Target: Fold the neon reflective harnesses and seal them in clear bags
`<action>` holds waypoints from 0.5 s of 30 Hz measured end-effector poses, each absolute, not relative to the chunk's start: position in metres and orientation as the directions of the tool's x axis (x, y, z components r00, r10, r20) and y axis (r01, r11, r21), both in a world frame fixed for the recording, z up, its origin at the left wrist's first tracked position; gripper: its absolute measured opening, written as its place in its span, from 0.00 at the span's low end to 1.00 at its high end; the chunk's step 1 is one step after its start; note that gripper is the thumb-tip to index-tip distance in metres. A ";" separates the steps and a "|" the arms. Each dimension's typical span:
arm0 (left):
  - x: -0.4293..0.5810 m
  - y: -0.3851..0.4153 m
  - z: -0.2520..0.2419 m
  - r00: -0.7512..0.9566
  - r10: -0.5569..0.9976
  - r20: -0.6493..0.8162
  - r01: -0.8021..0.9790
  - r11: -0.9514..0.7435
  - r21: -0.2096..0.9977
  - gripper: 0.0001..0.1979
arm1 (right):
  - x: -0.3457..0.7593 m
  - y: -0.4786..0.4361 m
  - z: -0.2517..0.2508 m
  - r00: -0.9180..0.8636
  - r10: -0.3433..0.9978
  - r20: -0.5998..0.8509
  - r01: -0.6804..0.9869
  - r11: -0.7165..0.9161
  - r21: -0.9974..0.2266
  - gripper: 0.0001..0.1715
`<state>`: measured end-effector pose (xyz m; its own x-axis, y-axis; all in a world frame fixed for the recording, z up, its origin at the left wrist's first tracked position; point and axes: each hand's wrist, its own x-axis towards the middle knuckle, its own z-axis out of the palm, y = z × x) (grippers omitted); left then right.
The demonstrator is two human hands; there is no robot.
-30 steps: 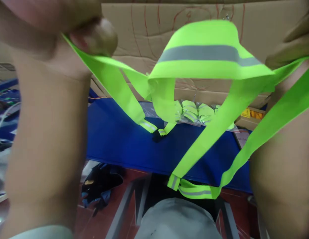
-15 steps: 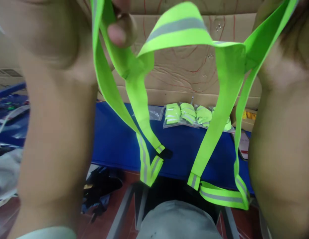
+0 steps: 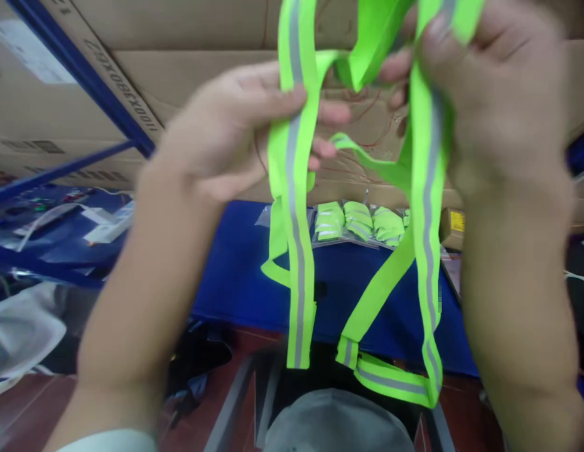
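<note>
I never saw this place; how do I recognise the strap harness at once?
Find the blue tabletop. Above it, the left hand and right hand hold a yellow-green, grey-striped strap harness. Unlike the bagged bundles behind, it hangs loose, outside any bag.

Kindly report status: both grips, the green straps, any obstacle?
Left grip pinching green straps; right grip holding them opposite. Straps hanging down between forearms. Nothing visibly in the way; bagged green bundles beyond, on blue table.
</note>
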<state>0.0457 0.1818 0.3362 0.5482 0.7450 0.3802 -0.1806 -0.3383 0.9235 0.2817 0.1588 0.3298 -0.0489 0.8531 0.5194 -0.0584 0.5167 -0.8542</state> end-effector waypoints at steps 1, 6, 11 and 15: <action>0.051 0.192 0.321 0.553 0.770 0.318 -0.193 -0.253 0.948 0.08 | 0.281 0.169 0.319 -0.050 0.769 0.638 0.050 0.640 -0.767 0.07; 0.062 0.261 0.221 0.489 0.868 0.084 -0.166 -0.002 0.986 0.14 | 0.291 0.246 0.233 0.029 0.921 0.388 0.249 0.369 -0.895 0.06; 0.066 0.304 0.144 0.395 0.912 -0.110 -0.037 0.135 0.990 0.13 | 0.305 0.291 0.162 0.051 0.982 0.184 0.310 0.160 -0.937 0.06; 0.066 0.311 0.123 0.365 0.922 -0.131 -0.001 0.141 0.990 0.11 | 0.310 0.303 0.137 0.023 0.994 0.110 0.328 0.097 -0.940 0.06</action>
